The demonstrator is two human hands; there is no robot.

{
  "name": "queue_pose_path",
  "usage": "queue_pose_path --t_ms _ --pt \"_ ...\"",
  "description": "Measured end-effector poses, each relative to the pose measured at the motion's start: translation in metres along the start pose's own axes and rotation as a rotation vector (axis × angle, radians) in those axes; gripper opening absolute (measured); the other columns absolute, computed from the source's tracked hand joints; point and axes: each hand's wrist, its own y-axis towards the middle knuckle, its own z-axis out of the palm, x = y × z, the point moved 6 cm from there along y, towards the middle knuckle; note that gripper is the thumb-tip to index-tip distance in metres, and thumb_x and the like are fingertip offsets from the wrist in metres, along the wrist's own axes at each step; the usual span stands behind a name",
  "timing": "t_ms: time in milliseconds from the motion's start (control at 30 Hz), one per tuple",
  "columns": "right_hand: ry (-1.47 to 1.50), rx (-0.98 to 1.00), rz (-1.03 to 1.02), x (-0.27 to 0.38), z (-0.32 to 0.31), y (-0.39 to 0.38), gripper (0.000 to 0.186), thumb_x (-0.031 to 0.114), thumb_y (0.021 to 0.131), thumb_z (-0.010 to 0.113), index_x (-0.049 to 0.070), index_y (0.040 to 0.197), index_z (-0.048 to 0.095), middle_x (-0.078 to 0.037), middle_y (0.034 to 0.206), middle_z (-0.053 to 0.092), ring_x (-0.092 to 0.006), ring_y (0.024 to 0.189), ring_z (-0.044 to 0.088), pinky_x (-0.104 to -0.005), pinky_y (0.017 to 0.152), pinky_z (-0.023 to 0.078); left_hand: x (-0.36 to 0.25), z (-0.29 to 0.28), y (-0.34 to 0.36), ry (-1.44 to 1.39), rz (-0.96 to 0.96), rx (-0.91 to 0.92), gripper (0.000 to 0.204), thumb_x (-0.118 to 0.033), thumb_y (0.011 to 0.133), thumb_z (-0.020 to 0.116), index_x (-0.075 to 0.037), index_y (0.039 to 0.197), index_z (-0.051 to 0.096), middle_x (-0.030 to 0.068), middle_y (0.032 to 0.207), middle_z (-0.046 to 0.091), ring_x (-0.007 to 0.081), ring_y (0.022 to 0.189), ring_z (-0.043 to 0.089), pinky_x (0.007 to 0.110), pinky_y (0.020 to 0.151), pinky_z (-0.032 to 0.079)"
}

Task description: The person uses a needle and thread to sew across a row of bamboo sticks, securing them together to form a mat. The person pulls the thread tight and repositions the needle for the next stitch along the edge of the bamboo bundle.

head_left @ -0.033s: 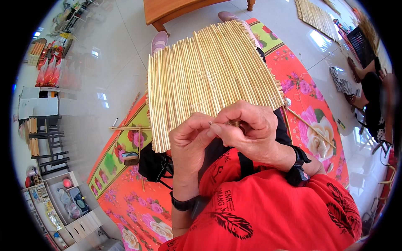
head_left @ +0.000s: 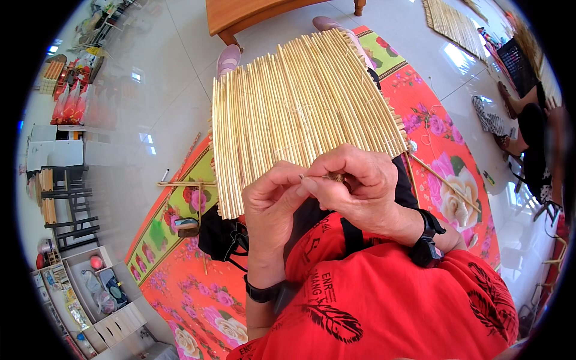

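Note:
A mat of straight yellow reed stalks [head_left: 294,96] lies across my lap, its stalks side by side. Loose white thread [head_left: 300,110] curls over its middle. Just off its near edge, my left hand [head_left: 276,198] and my right hand [head_left: 354,186] meet fingertip to fingertip. Thumb and forefinger of each are pinched. Something tiny is at the pinch, too small to name. A brass-coloured band, like a thimble [head_left: 336,177], shows among my right fingers.
A red floral sheet [head_left: 222,294] covers the floor under me, with loose stalks [head_left: 447,183] at the right. A wooden table [head_left: 264,15] stands ahead. Left are an organiser box [head_left: 90,264] and black stools [head_left: 69,198]. Another person [head_left: 528,144] sits at the right.

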Motion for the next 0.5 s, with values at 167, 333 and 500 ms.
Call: queue_pose_path --t_ms 167,333,500 --pt "-0.003 -0.008 0.001 -0.0007 0.0002 0.0000 0.008 -0.004 0.082 0.070 0.001 0.087 0.066 -0.002 0.071 0.065 -0.0041 0.052 0.060 -0.0173 0.045 0.041 0.0013 -0.0012 0.0001 0.002 0.000 -0.006 0.012 -0.001 0.086 0.070 0.003 0.097 0.069 0.0049 0.089 0.064 0.0111 0.083 0.060 0.025 0.077 0.048" --pt "0.013 0.016 0.055 -0.0041 0.0013 0.0005 0.007 -0.004 0.083 0.069 0.000 0.088 0.066 -0.002 0.071 0.065 -0.0036 0.053 0.059 -0.0173 0.045 0.042 0.0027 -0.0024 -0.0002 -0.007 -0.013 -0.017 0.010 -0.001 0.086 0.069 0.003 0.095 0.069 0.0048 0.089 0.065 0.0110 0.084 0.060 0.025 0.077 0.047" --pt "0.207 0.032 0.228 -0.0095 0.0040 0.0000 0.006 -0.005 0.084 0.068 -0.001 0.088 0.066 -0.003 0.072 0.065 -0.0029 0.054 0.057 -0.0172 0.046 0.042 -0.0003 -0.0022 -0.0007 -0.002 -0.022 -0.036 0.007 0.000 0.086 0.069 0.003 0.093 0.068 0.0053 0.089 0.064 0.0120 0.083 0.060 0.026 0.077 0.048"
